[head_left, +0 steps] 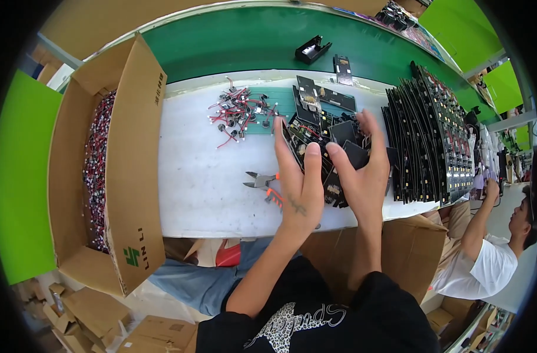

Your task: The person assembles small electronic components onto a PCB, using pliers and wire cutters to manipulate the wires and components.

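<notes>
The left hand [300,188] and right hand [367,182], fingers extended, grip unclear, flank one board heap [344,133], with one pair of pliers [259,180] and one wire pile [242,110] left of it.

One pair of cutters [259,180], one wire-filled carton [133,176], one co-worker [479,267], black boards [355,154] uncountable

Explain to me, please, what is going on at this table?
A person's left hand and right hand are at a loose pile of black boards; I cannot tell how firmly they grip any. Orange-handled cutters lie left of the hands on the white table, with a heap of small wired parts beyond. More boards stand in rows at right.
</notes>
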`<state>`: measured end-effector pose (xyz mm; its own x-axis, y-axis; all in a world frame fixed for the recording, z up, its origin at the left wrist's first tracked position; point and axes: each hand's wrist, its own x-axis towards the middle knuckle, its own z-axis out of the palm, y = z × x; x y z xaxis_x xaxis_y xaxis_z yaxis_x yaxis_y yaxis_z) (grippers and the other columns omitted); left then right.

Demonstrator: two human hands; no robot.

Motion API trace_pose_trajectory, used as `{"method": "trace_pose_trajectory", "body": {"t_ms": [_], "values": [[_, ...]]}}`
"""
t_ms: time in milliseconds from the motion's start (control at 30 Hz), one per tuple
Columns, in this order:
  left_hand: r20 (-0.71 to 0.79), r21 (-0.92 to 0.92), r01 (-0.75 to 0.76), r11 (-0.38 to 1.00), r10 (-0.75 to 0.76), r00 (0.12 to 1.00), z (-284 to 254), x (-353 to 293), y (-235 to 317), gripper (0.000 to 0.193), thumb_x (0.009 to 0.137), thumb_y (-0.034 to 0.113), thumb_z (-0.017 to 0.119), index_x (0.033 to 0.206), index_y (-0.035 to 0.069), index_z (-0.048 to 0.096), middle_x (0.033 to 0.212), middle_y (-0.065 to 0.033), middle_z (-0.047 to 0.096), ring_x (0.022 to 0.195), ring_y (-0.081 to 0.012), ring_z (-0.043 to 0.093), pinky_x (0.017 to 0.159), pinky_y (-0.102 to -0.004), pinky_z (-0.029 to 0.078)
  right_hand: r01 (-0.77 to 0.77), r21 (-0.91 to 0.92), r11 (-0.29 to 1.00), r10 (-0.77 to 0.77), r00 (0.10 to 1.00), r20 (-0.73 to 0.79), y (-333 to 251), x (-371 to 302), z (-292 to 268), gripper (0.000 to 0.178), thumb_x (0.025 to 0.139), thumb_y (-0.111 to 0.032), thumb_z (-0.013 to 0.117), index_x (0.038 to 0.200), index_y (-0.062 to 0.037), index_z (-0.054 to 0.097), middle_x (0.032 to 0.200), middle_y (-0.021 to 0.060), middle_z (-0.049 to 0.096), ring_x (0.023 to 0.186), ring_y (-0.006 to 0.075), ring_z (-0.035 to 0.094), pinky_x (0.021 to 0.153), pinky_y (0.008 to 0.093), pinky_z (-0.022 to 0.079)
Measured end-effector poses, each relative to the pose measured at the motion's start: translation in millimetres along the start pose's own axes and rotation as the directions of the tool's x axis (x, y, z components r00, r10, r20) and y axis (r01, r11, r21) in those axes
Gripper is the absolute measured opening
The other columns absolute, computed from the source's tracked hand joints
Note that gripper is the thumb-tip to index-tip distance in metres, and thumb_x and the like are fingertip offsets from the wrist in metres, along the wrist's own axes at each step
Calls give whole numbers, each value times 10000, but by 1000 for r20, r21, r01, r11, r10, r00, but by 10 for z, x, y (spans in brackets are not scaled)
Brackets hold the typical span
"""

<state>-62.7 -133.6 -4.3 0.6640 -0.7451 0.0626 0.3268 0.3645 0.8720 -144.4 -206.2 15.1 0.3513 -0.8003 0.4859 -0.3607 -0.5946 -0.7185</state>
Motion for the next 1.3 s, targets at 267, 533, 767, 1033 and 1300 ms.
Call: {"method": "trace_pose_trajectory", "body": {"t_ms": [267,533,767,1033,1300], "values": [[99,679,-369,635,419,903,-90,18,-129,869,924,191,630,1508,-112,62,1573,-346,47,1479,-470,73,1193,-509,97,197,-216,956,-207,978,-25,236,351,147,519,859,-220,721,1270,43,545,1281,228,564,1170,398,526,1015,449,407],[204,848,-363,387,394,896,-197,-113,7,959,789,384,784,1512,14,275,1570,-334,78,1431,-553,92,1134,-639,131,201,-275,940,-212,977,-13,406,548,236,453,905,-313,664,1215,11,603,1266,206,581,1191,385,521,1019,462,384],[372,889,-415,196,222,901,-134,-208,23,749,777,519,758,1362,95,559,1522,-218,341,1424,-496,209,1128,-649,140,89,-450,889,-87,996,25,443,1390,276,519,879,-339,670,1182,77,597,1152,268,637,1066,427,620,903,474,506],[388,874,-451,180,298,872,-189,-204,-110,581,837,409,708,1303,82,598,1493,-255,366,1392,-516,260,1104,-681,170,-156,-785,599,452,875,172,1087,2078,678,480,771,-277,721,1184,-42,653,1170,237,670,1100,387,652,910,458,540],[383,858,-463,223,321,866,-276,-202,-107,684,755,521,752,1276,98,621,1488,-251,378,1403,-515,250,1100,-697,166,94,-622,778,-62,995,73,640,1682,384,247,778,-189,685,959,-26,732,890,241,707,870,419,686,801,478,554]]}}
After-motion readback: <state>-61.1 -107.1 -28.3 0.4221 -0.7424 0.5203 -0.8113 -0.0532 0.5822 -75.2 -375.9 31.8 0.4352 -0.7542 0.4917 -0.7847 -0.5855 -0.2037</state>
